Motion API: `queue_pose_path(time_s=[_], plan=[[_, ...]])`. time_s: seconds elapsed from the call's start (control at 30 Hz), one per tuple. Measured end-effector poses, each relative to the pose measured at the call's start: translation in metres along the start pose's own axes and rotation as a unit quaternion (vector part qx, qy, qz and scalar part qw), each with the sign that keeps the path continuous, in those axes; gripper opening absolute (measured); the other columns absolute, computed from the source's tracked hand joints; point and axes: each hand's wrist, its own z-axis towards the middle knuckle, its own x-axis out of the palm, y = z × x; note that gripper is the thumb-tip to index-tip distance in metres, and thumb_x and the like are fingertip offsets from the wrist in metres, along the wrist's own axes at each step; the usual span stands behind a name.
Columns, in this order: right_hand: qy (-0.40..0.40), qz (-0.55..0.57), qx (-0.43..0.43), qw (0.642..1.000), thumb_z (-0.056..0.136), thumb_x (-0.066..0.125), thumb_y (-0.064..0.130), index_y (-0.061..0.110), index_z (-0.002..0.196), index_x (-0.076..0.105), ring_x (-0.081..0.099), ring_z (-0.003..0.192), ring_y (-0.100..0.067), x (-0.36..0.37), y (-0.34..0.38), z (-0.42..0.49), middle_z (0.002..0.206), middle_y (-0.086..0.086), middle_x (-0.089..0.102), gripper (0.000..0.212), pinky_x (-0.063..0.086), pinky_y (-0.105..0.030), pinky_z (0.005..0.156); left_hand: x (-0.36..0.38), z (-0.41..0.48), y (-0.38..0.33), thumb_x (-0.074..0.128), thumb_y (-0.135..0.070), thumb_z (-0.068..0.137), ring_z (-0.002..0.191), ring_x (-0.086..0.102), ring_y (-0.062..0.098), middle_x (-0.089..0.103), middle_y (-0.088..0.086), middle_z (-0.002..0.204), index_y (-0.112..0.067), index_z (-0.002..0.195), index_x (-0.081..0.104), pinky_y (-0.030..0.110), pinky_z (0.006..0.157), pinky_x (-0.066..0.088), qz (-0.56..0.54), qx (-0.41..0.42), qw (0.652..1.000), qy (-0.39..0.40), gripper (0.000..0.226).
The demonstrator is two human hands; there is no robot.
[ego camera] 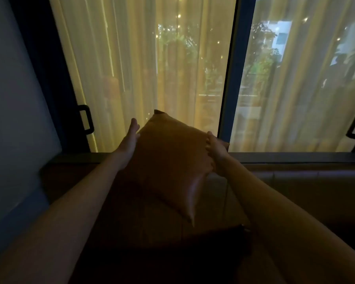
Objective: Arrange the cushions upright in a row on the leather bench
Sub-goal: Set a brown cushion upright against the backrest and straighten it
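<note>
While dusk light glows through sheer yellow curtains (135, 64), a person holds a tan cushion (168, 160) tilted on one corner above the leather bench (307, 187), its top corner rising against the window frame (230, 83). The left hand (129, 140) lies flat and open against the cushion's left edge, fingers extended, pressing rather than gripping. The right hand (215, 149) clasps the right edge, fingers curled over the seam. A second, darker cushion (193, 242) lies low in the foreground, near the lower corner of the first; the dim light hides whether they touch.

The cushion looks light and soft, its smooth cover catching a sheen along the lower right side, which suggests a slippery, leather-like surface. It appears plump enough to keep its shape yet likely to sag or slide if stood carelessly. Holding it at opposite side edges, as both hands do, seems the surest way to turn it square and lean it against the bench back below the window.
</note>
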Motion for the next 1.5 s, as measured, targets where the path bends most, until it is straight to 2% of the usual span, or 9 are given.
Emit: queue_pose_path(time_s=[0.13, 0.33, 0.43, 0.53, 0.63, 0.77, 1.07, 1.43, 1.5], plan=[[-0.007, 0.021, 0.018, 1.0, 0.095, 0.034, 0.058, 0.009, 0.143, 0.038, 0.051, 0.123, -0.033, -0.007, -0.013, 0.038, 0.14, -0.019, 0.05, 0.069, 0.039, -0.049, 0.107, 0.007, 0.023, 0.0, 0.006, -0.057, 0.098, 0.144, 0.027, 0.032, 0.029, 0.014, 0.158, -0.02, 0.154, 0.021, 0.046, 0.112, 0.021, -0.012, -0.014, 1.0, -0.026, 0.069], [-0.056, -0.03, 0.082, 0.995, 0.064, 0.06, 0.075, 0.035, 0.153, -0.004, 0.022, 0.141, -0.049, -0.018, -0.036, 0.093, 0.161, -0.018, 0.009, 0.117, 0.029, -0.066, 0.107, 0.012, 0.078, 0.018, 0.02, -0.059, 0.097, 0.146, 0.024, 0.031, 0.024, 0.009, 0.161, -0.024, 0.154, 0.019, 0.046, 0.113, 0.02, 0.059, -0.029, 0.997, -0.044, 0.067], [-0.057, -0.037, 0.111, 0.991, 0.062, 0.065, 0.074, 0.041, 0.149, -0.018, 0.012, 0.142, -0.054, -0.025, -0.052, 0.114, 0.162, -0.016, -0.001, 0.124, 0.021, -0.074, 0.102, 0.011, 0.106, 0.035, 0.035, -0.07, 0.089, 0.144, 0.027, 0.036, 0.023, 0.012, 0.16, -0.021, 0.154, 0.016, 0.051, 0.113, 0.024, 0.111, -0.071, 0.99, -0.056, 0.084], [-0.056, -0.001, 0.113, 0.992, 0.05, 0.077, 0.07, 0.036, 0.149, -0.021, 0.017, 0.142, -0.05, -0.026, -0.055, 0.118, 0.162, -0.017, 0.005, 0.143, 0.024, -0.072, 0.105, 0.012, 0.122, 0.049, 0.05, -0.08, 0.073, 0.139, 0.033, 0.04, 0.029, 0.016, 0.156, -0.012, 0.153, 0.018, 0.055, 0.111, 0.031, 0.168, -0.12, 0.976, -0.065, 0.109], [-0.061, 0.008, 0.147, 0.987, 0.076, 0.072, 0.051, 0.032, 0.149, -0.025, 0.021, 0.141, -0.051, -0.024, -0.066, 0.125, 0.161, -0.017, 0.008, 0.123, 0.029, -0.071, 0.101, 0.012, 0.134, 0.059, 0.053, -0.095, 0.038, 0.138, 0.036, 0.04, 0.034, 0.016, 0.154, -0.012, 0.151, 0.021, 0.058, 0.11, 0.032, 0.238, -0.129, 0.96, -0.072, 0.144], [-0.059, 0.028, 0.16, 0.985, 0.077, 0.072, 0.048, 0.036, 0.147, -0.027, 0.027, 0.137, -0.051, -0.022, -0.079, 0.131, 0.159, -0.017, 0.015, 0.122, 0.034, -0.073, 0.093, 0.01, 0.149, 0.068, 0.054, -0.096, 0.007, 0.136, 0.038, 0.04, 0.036, 0.016, 0.152, -0.011, 0.148, 0.025, 0.058, 0.108, 0.034, 0.274, -0.134, 0.95, -0.071, 0.167], [-0.065, 0.038, 0.082, 0.994, 0.083, 0.07, 0.035, 0.024, 0.153, -0.017, 0.026, 0.142, -0.039, -0.026, -0.083, 0.118, 0.16, -0.015, 0.017, 0.112, 0.028, -0.053, 0.111, 0.011, 0.132, 0.079, 0.062, -0.089, 0.002, 0.128, 0.048, 0.036, 0.05, 0.014, 0.139, -0.009, 0.137, 0.044, 0.054, 0.101, 0.045, 0.238, -0.106, 0.959, -0.109, 0.159], [-0.123, 0.122, 0.049, 0.984, 0.077, 0.077, 0.019, 0.019, 0.154, 0.001, 0.036, 0.137, -0.038, -0.01, -0.134, 0.02, 0.153, -0.017, 0.032, 0.108, 0.032, -0.053, 0.112, -0.01, 0.044, 0.124, 0.072, -0.086, 0.012, 0.134, 0.043, 0.035, 0.044, 0.01, 0.146, -0.016, 0.144, 0.036, 0.059, 0.105, 0.039, 0.208, -0.116, 0.97, -0.048, 0.154], [-0.132, 0.158, 0.068, 0.976, 0.074, 0.08, 0.019, 0.02, 0.154, 0.007, 0.042, 0.133, -0.038, -0.003, -0.155, -0.005, 0.149, -0.017, 0.037, 0.109, 0.037, -0.055, 0.108, -0.015, 0.015, 0.136, 0.078, -0.079, 0.024, 0.137, 0.037, 0.036, 0.036, 0.012, 0.15, -0.013, 0.147, 0.031, 0.058, 0.107, 0.037, 0.213, -0.132, 0.968, -0.031, 0.147]])
